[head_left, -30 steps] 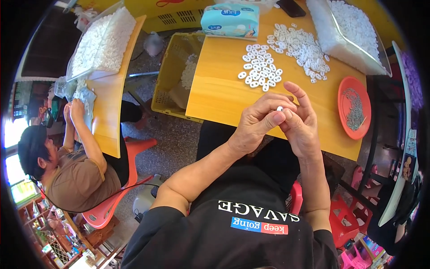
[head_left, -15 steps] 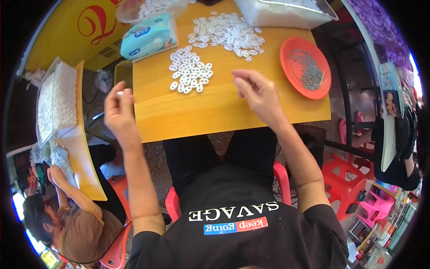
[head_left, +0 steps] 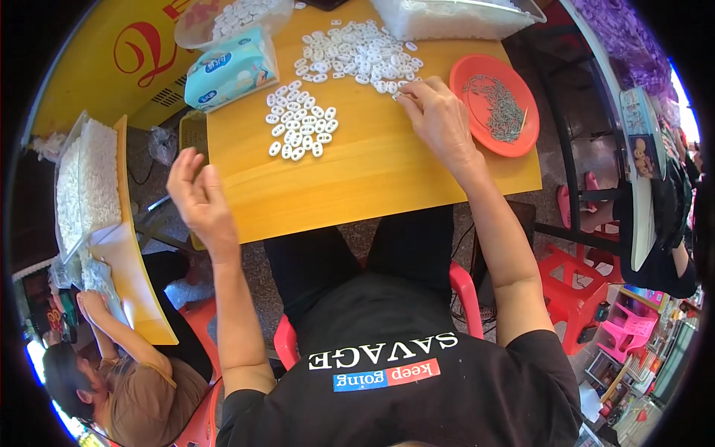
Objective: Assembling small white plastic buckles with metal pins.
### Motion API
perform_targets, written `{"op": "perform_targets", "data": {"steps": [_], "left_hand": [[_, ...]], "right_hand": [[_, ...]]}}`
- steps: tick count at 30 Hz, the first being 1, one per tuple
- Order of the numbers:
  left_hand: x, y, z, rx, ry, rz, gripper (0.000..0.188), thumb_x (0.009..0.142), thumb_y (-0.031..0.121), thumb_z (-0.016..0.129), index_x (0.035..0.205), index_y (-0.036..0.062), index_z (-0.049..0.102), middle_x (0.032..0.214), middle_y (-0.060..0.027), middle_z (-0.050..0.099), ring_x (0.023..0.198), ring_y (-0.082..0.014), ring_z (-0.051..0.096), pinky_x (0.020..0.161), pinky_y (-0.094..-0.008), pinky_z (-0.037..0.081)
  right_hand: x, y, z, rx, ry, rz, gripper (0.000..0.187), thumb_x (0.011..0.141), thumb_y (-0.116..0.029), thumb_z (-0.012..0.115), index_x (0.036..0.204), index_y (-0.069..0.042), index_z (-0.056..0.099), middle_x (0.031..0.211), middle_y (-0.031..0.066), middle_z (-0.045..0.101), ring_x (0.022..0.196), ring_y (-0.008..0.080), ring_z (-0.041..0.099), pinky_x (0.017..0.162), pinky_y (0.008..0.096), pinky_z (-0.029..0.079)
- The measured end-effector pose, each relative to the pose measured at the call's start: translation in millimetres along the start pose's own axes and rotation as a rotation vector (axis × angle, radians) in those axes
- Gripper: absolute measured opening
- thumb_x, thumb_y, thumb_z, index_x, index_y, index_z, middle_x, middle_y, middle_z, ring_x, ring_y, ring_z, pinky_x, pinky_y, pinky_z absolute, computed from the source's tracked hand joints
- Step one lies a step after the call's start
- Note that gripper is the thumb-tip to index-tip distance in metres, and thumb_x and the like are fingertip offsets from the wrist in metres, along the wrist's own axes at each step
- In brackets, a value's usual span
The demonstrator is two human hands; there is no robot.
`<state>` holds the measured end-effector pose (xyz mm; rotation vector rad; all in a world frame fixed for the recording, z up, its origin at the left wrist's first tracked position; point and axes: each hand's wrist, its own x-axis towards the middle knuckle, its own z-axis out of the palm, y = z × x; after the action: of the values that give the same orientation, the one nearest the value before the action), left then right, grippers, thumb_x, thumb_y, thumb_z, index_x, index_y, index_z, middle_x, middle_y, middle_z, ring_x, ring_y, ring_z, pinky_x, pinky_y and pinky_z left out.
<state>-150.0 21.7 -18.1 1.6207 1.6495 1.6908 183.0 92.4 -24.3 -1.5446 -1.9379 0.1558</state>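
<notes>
My left hand [head_left: 199, 197] hovers by the table's left edge, palm turned inward. Its fingers are apart and hold nothing. Over the table's right half, my right hand [head_left: 441, 123] reaches to the near right fringe of a large loose heap of white oval pieces [head_left: 357, 51], each with two holes. Thumb and fingers pinch at one small white piece there, partly covered by the fingertips. A smaller group of the same white ovals [head_left: 302, 127] lies nearer me, between the hands. Just right of my right hand is a red plate [head_left: 530, 104] with many thin grey metal pins [head_left: 506, 119].
A blue tissue pack [head_left: 234, 67] stands at the table's [head_left: 335, 186] back left, before a clear tub [head_left: 190, 30]. A clear bin [head_left: 447, 22] sits at the back right. At far left, another person [head_left: 153, 387] works beside a bin of white pieces [head_left: 93, 179]. Red stools [head_left: 570, 290] stand right.
The small white piece between my left fingertips is gone, and that hand has opened. My right hand has moved forward to the large heap. The whole view has shifted slightly.
</notes>
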Motion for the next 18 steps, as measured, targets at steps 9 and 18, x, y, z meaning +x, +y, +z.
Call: {"op": "perform_targets", "data": {"steps": [9, 18], "left_hand": [[-43, 46, 68, -0.207, -0.299, 0.001, 0.029, 0.090, -0.003, 0.058, 0.118, 0.0006, 0.060, 0.121, -0.0135, 0.055, 0.097, -0.0190, 0.060, 0.081, -0.0293, 0.052], [-51, 57, 90, -0.245, -0.407, 0.016, 0.025, 0.090, -0.005, 0.058, 0.114, 0.0000, 0.061, 0.115, -0.0124, 0.057, 0.088, -0.0166, 0.060, 0.076, -0.0277, 0.052]], "right_hand": [[-4, -3, 9, -0.158, 0.018, -0.045, 0.014, 0.085, -0.021, 0.070, 0.087, -0.007, 0.068, 0.087, 0.0091, 0.066, 0.073, 0.0289, 0.066, 0.062, 0.0384, 0.053], [-11, 1, 14, -0.186, 0.099, -0.299, 0.009, 0.083, -0.016, 0.069, 0.084, -0.008, 0.064, 0.088, 0.0050, 0.064, 0.075, 0.0246, 0.066, 0.061, 0.0353, 0.053]]}}
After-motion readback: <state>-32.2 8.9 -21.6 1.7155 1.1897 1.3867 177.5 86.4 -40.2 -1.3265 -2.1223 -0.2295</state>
